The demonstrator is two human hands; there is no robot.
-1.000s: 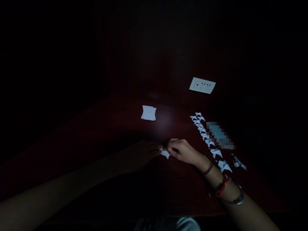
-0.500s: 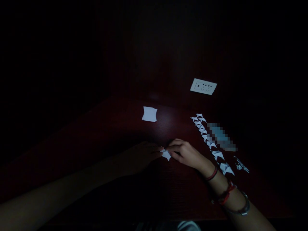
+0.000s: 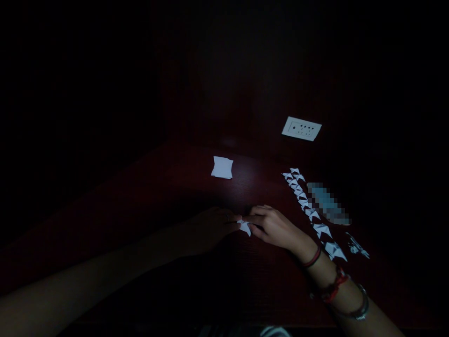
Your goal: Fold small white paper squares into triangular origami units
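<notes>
A small piece of folded white paper (image 3: 245, 227) lies on the dark red table, between the fingertips of both my hands. My left hand (image 3: 213, 228), dim in shadow, has its fingers closed on the paper's left and upper edge. From the right, my right hand (image 3: 275, 225) pinches the paper's upper right side with bent fingers. Part of the paper is covered by the fingers. Red and dark bracelets (image 3: 335, 283) circle my right wrist and forearm.
A stack of white paper squares (image 3: 222, 167) lies farther back. Several folded white paper pieces (image 3: 302, 199) form a slanting row at the right. Beside them are a blurred-out bluish oval object (image 3: 329, 204) and white scraps (image 3: 358, 246). A socket plate (image 3: 302, 128) is on the wall.
The view has shifted slightly, so everything on the table appears a little farther right. Both hands stay on the folded paper, and slightly less of it shows between the fingers.
</notes>
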